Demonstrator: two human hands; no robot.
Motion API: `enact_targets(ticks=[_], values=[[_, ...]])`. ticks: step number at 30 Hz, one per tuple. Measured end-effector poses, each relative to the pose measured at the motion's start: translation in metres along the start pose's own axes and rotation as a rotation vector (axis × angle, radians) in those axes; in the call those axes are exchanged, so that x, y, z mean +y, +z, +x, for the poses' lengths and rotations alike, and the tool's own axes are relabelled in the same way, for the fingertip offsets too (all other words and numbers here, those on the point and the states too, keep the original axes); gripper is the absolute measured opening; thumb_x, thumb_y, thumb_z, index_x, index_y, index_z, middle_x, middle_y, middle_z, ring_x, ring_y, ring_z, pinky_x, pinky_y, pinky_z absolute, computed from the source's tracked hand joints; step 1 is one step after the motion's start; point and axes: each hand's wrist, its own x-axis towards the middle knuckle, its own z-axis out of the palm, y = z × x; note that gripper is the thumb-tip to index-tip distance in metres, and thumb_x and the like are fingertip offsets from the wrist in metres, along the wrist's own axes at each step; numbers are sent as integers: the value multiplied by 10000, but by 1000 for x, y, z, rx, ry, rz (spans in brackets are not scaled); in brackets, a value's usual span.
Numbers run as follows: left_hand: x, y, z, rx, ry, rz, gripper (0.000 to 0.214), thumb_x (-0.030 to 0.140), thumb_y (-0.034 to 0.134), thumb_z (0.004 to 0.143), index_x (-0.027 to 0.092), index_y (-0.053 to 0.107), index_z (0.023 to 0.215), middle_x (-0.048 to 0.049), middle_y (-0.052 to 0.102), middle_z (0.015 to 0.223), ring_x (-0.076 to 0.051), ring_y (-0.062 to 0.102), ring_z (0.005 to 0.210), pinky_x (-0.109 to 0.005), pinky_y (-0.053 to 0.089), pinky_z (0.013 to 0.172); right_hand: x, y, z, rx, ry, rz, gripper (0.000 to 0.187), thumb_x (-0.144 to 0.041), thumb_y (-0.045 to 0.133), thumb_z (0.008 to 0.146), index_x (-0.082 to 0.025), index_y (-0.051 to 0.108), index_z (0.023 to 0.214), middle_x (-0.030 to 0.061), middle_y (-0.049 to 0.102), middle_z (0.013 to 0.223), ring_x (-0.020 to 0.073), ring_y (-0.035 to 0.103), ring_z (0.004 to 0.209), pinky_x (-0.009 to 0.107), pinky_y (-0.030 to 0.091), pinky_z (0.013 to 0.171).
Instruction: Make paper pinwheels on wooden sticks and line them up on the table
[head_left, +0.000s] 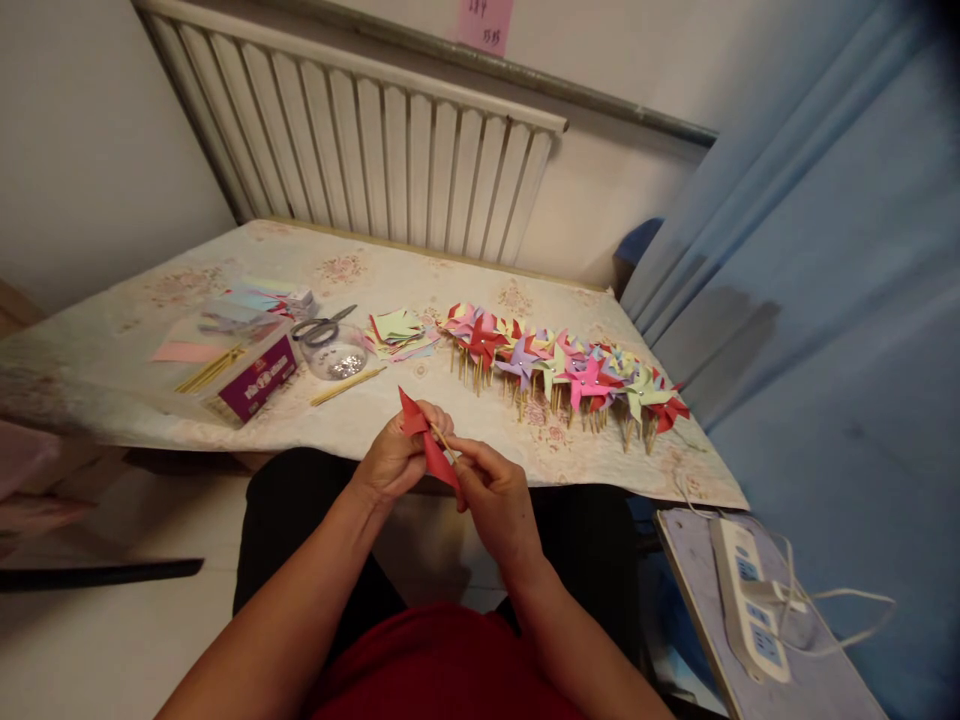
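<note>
In front of my lap, my left hand [405, 449] is closed on a red paper pinwheel [439, 464], whose pointed blades stick out above and below the fingers. My right hand [493, 490] pinches a thin wooden stick [444, 440] that meets the middle of the folded paper. Whether the stick is fastened to the paper I cannot tell, as fingers cover part of the joint. Beyond my hands on the table lie a few loose sticks [348, 386], a clear bowl of small shiny pins [346, 362] and scissors [324, 327] resting across its rim.
Many finished pinwheels [589, 383] on sticks stand in a cluster at the right. Square paper sheets [397, 328] are stacked mid-table. A purple-fronted box [259, 380] holding sticks sits at the left. A power strip [748, 598] with cables lies on a side stand, near a blue curtain [832, 300].
</note>
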Motion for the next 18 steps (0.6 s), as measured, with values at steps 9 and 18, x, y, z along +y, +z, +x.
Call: enact_targets(ticks=[9, 18], values=[[1, 1, 1, -3, 6, 11, 255, 179, 854, 622, 156, 601, 649, 19, 509, 633, -115, 481, 644, -232, 385, 608, 0, 1, -1, 14, -39, -18, 315, -232, 544, 834, -233, 744, 1077, -61, 488, 528, 96, 422, 465, 224, 376, 498], [0, 4, 1, -6, -10, -23, 283, 190, 869, 603, 172, 591, 653, 25, 502, 657, -109, 468, 643, -233, 384, 605, -1, 1, -2, -2, -74, -68, 330, -205, 514, 858, -255, 741, 1092, -37, 585, 592, 109, 482, 491, 235, 421, 536]])
